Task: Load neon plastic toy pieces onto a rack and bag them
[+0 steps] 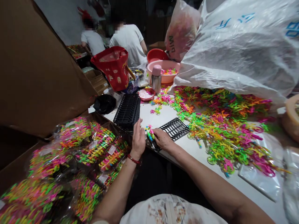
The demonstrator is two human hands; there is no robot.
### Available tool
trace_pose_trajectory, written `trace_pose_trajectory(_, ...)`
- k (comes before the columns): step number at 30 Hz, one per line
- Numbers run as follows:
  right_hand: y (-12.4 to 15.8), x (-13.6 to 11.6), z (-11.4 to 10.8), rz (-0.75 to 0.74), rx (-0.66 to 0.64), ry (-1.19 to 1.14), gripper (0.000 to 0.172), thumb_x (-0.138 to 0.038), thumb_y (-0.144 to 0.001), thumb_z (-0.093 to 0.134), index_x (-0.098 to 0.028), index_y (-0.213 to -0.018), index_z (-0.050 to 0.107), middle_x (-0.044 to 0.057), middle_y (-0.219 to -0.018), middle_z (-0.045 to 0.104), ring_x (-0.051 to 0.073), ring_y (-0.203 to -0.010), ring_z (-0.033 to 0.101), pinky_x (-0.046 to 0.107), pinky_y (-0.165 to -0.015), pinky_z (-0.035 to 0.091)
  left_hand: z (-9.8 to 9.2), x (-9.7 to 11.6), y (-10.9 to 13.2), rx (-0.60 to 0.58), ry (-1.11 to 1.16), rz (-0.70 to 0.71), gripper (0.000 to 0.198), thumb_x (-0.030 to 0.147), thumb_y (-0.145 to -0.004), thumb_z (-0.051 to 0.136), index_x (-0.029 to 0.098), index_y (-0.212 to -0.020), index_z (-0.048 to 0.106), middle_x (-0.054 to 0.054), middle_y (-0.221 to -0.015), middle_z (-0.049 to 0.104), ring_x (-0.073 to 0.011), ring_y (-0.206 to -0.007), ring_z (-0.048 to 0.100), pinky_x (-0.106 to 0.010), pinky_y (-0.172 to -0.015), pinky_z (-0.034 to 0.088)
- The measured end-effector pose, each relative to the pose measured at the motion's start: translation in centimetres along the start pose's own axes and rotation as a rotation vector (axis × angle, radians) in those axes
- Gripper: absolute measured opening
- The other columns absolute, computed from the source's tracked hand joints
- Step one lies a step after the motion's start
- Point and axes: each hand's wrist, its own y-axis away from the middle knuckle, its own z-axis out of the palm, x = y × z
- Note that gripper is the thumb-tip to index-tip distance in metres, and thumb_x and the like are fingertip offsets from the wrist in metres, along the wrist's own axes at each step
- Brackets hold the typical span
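Observation:
My right hand [163, 139] pinches a few small neon plastic toy pieces [149, 131] at the near end of a black slotted tray [175, 127] lying on the white table [161, 116]. My left hand [138, 139] stands edge-on just left of those pieces, fingers straight and together, touching or nearly touching them. It wears a red bead bracelet. A second stack of black trays [128, 111] lies just beyond my left hand. A large heap of neon toy pieces [221, 124] spreads over the table to the right.
Bagged packs of sorted pieces [77, 149] fill a cardboard box at left. A big white plastic sack [238, 46] lies over the heap. A steel flask [156, 79], pink basin [167, 70], red bag [114, 67] and two seated people stand further back.

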Motion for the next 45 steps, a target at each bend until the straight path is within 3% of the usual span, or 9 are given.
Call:
trace_pose_trajectory(2,0.0,0.2,0.4,-0.005,0.002,0.008,0.016,-0.015,-0.091,0.046,-0.017,-0.096,0.061,0.006,-0.088,0.059,0.018,-0.083,0.052,0.029,-0.078,0.042,0.2,0.3,0.0,-0.16,-0.245,0.247,0.053,0.034,-0.098,0.033,0.019,-0.149,0.028,-0.012,-0.153,0.033,-0.0221,-0.144,0.024,-0.043,-0.118,0.02)
trace_pose_trajectory(4,0.0,0.2,1.0,-0.005,0.007,0.011,0.014,-0.015,-0.091,0.047,-0.018,-0.095,0.06,0.006,-0.089,0.059,0.019,-0.085,0.052,0.029,-0.079,0.043,0.6,0.4,-0.1,-0.248,-0.408,0.373,0.051,0.033,-0.098,0.031,0.017,-0.147,0.031,-0.014,-0.151,0.036,-0.0243,-0.144,0.024,-0.048,-0.117,0.02)
trace_pose_trajectory(9,0.4,-0.1,0.3,0.043,-0.011,0.001,0.012,-0.013,-0.089,0.052,-0.019,-0.095,0.061,0.004,-0.089,0.06,0.017,-0.088,0.054,0.028,-0.082,0.044,1.5,0.3,-0.6,-0.227,-0.605,0.422,0.043,0.03,-0.097,0.034,0.011,-0.134,0.048,-0.018,-0.128,0.056,-0.0278,-0.125,0.047,-0.049,-0.107,0.033)
trace_pose_trajectory(13,3.8,-0.4,-4.8,0.091,0.099,0.1,0.022,-0.019,-0.09,0.056,-0.019,-0.113,0.058,0.007,-0.107,0.061,0.018,-0.097,0.055,0.028,-0.087,0.044,1.4,1.0,-0.4,-0.206,-0.614,0.468,0.045,0.033,-0.093,0.048,0.013,-0.134,0.046,-0.018,-0.13,0.053,-0.0281,-0.123,0.048,-0.047,-0.105,0.039)
trace_pose_trajectory(18,8.7,2.0,-12.4,0.435,0.161,0.591,0.016,-0.01,-0.09,0.048,-0.016,-0.09,0.063,0.011,-0.095,0.058,0.022,-0.086,0.053,0.032,-0.075,0.041,1.3,1.4,-0.1,-0.173,-0.6,0.582,0.045,0.028,-0.091,0.054,0.018,-0.134,0.046,-0.015,-0.137,0.049,-0.0307,-0.138,0.034,-0.051,-0.11,0.033)
trace_pose_trajectory(24,8.8,4.1,-15.1,0.631,0.053,0.723,0.019,-0.001,-0.082,0.05,-0.016,-0.074,0.06,0.013,-0.081,0.056,0.023,-0.074,0.055,0.032,-0.065,0.035,1.7,1.5,-0.4,-0.2,-0.616,0.589,0.027,0.021,-0.092,0.048,0.015,-0.116,0.058,-0.013,-0.117,0.061,-0.0295,-0.128,0.045,-0.053,-0.109,0.035)
trace_pose_trajectory(30,8.5,2.9,-14.1,0.554,0.171,0.697,0.014,-0.014,-0.091,0.043,-0.018,-0.089,0.056,0.009,-0.082,0.059,0.02,-0.071,0.054,0.029,-0.062,0.033,0.6,1.9,-0.3,-0.309,-0.573,0.571,0.033,0.021,-0.094,0.042,0.018,-0.125,0.054,-0.012,-0.117,0.059,-0.0256,-0.117,0.05,-0.049,-0.105,0.043)
trace_pose_trajectory(38,5.6,0.6,-7.6,0.384,0.214,-0.02,0.01,-0.028,-0.086,0.048,-0.02,-0.085,0.054,0.0,-0.072,0.059,0.015,-0.065,0.053,0.026,-0.062,0.039,0.5,1.9,0.0,-0.34,-0.597,0.557,0.061,0.022,-0.096,0.038,0.015,-0.152,0.014,-0.017,-0.132,0.05,-0.0274,-0.125,0.043,-0.052,-0.109,0.036)
trace_pose_trajectory(45,2.0,-0.1,-2.8,0.249,0.138,-0.349,0.013,-0.029,-0.086,0.05,-0.02,-0.083,0.06,-0.001,-0.075,0.062,0.015,-0.07,0.055,0.025,-0.067,0.043,-0.2,1.9,0.2,-0.395,-0.562,0.507,0.064,0.022,-0.097,0.032,0.018,-0.153,0.002,-0.017,-0.145,0.041,-0.0264,-0.136,0.036,-0.054,-0.115,0.026)
